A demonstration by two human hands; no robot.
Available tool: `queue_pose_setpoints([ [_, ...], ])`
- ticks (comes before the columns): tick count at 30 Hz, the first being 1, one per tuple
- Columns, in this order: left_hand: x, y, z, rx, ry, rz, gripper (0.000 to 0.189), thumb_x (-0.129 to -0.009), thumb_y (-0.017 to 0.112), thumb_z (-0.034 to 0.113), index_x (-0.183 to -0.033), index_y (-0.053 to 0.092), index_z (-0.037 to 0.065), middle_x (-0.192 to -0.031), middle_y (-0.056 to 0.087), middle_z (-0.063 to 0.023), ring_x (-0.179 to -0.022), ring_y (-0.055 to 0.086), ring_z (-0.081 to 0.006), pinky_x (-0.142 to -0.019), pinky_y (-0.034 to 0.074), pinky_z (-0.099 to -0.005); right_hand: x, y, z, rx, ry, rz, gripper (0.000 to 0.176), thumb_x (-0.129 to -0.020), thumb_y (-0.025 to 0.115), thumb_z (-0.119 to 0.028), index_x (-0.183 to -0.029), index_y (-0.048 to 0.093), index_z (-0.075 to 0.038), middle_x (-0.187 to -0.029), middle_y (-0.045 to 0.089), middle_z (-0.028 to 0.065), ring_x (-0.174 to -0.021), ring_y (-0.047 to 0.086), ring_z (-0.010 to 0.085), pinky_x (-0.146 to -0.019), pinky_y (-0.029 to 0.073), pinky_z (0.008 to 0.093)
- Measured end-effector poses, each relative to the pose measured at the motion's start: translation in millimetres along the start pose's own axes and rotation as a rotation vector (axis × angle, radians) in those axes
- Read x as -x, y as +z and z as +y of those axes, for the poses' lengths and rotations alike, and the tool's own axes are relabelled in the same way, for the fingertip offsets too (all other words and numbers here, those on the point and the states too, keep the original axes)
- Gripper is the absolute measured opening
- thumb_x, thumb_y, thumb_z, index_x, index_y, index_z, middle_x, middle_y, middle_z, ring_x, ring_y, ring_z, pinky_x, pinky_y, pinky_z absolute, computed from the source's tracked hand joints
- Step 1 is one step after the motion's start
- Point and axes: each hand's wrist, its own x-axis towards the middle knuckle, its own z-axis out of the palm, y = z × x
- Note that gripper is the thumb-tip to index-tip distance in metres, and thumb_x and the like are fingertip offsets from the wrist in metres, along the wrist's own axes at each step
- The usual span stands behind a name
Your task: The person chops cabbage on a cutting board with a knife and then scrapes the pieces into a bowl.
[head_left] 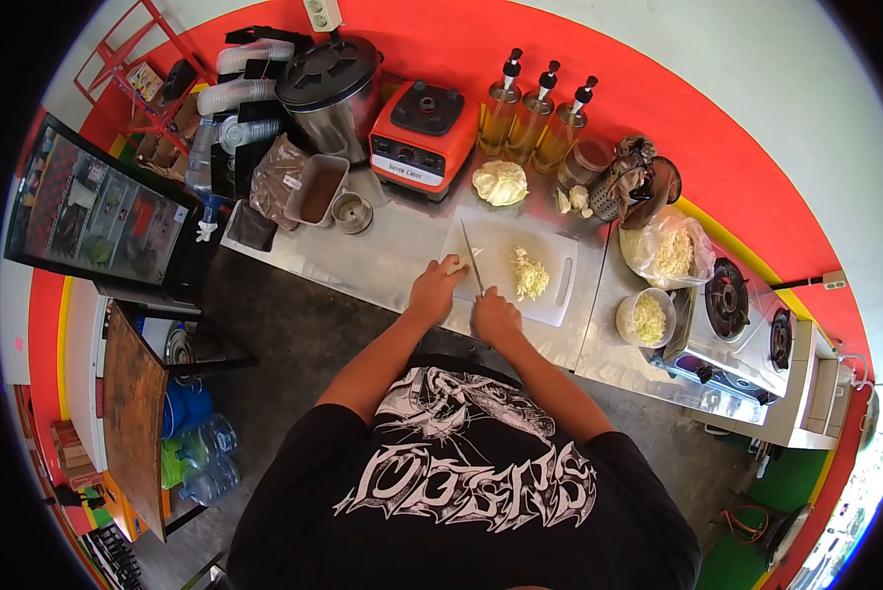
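Note:
My right hand is wrapped round the handle of a kitchen knife, whose blade points away from me over a white cutting board. Just left of the blade, my left hand has its fingers curled at the board, closed on a small pale piece of cabbage mostly hidden under them. Thin pale shreds lie beside the blade. To the right, a heap of chopped cabbage rests on the board. Behind the board sits a larger piece of cabbage.
A red blender base, oil bottles and a steel pot line the wall. On the right are a tub of shredded cabbage, a plastic bag of shreds and a gas stove. A brown-filled container stands left.

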Motion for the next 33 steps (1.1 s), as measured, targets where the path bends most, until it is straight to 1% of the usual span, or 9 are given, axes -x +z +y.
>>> queue_pose_setpoints([
  [3, 0, 2, 0, -0.01, 0.015, -0.004, 0.057, -0.075, 0.061, -0.004, -0.127, 0.067, 0.018, -0.13, 0.054, 0.0032, -0.102, 0.057, -0.0283, -0.088, 0.056, -0.0397, 1, 5, -1, -0.025, 0.065, -0.01, 0.037, -0.104, 0.047, -0.033, -0.113, 0.054, 0.003, -0.105, 0.069, 0.0297, -0.1, 0.068, 0.047, -0.089, 0.053, 0.0541],
  [11, 1, -1, 1, -0.035, 0.019, 0.008, 0.055, -0.076, 0.06, -0.004, -0.125, 0.068, 0.018, -0.127, 0.058, 0.0039, -0.1, 0.057, -0.0282, -0.088, 0.055, -0.0384, -12, -27, -4, -0.01, -0.052, -0.036, 0.04, -0.104, 0.048, -0.034, -0.116, 0.056, 0.003, -0.106, 0.069, 0.0306, -0.102, 0.068, 0.0459, -0.09, 0.054, 0.0527],
  [18, 1, -3, 2, -0.06, 0.025, 0.008, 0.055, -0.077, 0.058, -0.003, -0.126, 0.068, 0.02, -0.127, 0.06, 0.0045, -0.098, 0.057, -0.0286, -0.089, 0.055, -0.0377, 2, 10, -1, -0.021, 0.049, -0.005, 0.039, -0.104, 0.048, -0.034, -0.113, 0.056, 0.004, -0.104, 0.07, 0.0293, -0.099, 0.069, 0.045, -0.088, 0.054, 0.0526],
  [21, 2, 0, 1, -0.07, 0.045, 0.036, 0.053, -0.078, 0.058, -0.002, -0.125, 0.068, 0.02, -0.127, 0.061, 0.0038, -0.098, 0.057, -0.0287, -0.088, 0.055, -0.0378, -10, 3, -3, -0.014, 0.031, 0.026, 0.039, -0.104, 0.048, -0.034, -0.112, 0.056, 0.003, -0.103, 0.07, 0.0288, -0.097, 0.07, 0.0455, -0.088, 0.054, 0.0528],
  [23, 3, 3, 0, -0.078, 0.067, 0.056, 0.052, -0.078, 0.058, -0.002, -0.125, 0.069, 0.019, -0.127, 0.062, 0.0034, -0.098, 0.057, -0.0287, -0.088, 0.055, -0.0379, -21, -4, -2, -0.021, -0.044, 0.046, 0.038, -0.103, 0.049, -0.033, -0.111, 0.057, 0.003, -0.103, 0.07, 0.0289, -0.097, 0.069, 0.0458, -0.088, 0.054, 0.0529],
  [25, 4, 5, -1, -0.023, 0.049, 0.114, 0.05, -0.077, 0.06, -0.002, -0.123, 0.067, 0.017, -0.125, 0.063, 0.0037, -0.103, 0.058, -0.0292, -0.089, 0.055, -0.0394, -23, -9, 0, -0.016, -0.064, 0.041, 0.038, -0.103, 0.049, -0.033, -0.111, 0.057, 0.003, -0.102, 0.07, 0.0291, -0.097, 0.069, 0.046, -0.088, 0.055, 0.0528],
  [27, 4, 6, -2, -0.025, 0.044, 0.097, 0.049, -0.077, 0.061, -0.002, -0.122, 0.067, 0.016, -0.125, 0.063, 0.0034, -0.103, 0.058, -0.029, -0.09, 0.055, -0.0394, -20, -10, 0, -0.007, -0.085, 0.033, 0.038, -0.103, 0.049, -0.033, -0.11, 0.057, 0.003, -0.102, 0.07, 0.0294, -0.097, 0.069, 0.0463, -0.088, 0.055, 0.0527],
  [31, 5, 4, -1, -0.036, 0.045, 0.081, 0.046, -0.079, 0.057, -0.002, -0.121, 0.068, 0.014, -0.126, 0.065, 0.0027, -0.1, 0.058, -0.0294, -0.09, 0.054, -0.0378, -2, 4, 0, -0.031, -0.009, 0.01, 0.039, -0.103, 0.049, -0.033, -0.112, 0.057, 0.004, -0.104, 0.069, 0.0306, -0.099, 0.069, 0.0465, -0.088, 0.055, 0.0517],
  [33, 6, 4, 0, -0.025, 0.035, 0.084, 0.046, -0.078, 0.059, -0.002, -0.12, 0.067, 0.014, -0.126, 0.064, 0.0028, -0.101, 0.058, -0.029, -0.089, 0.054, -0.0382, -2, 7, -1, -0.03, 0.024, -0.011, 0.04, -0.103, 0.049, -0.033, -0.113, 0.057, 0.005, -0.106, 0.069, 0.0309, -0.1, 0.068, 0.0465, -0.088, 0.055, 0.0514],
])
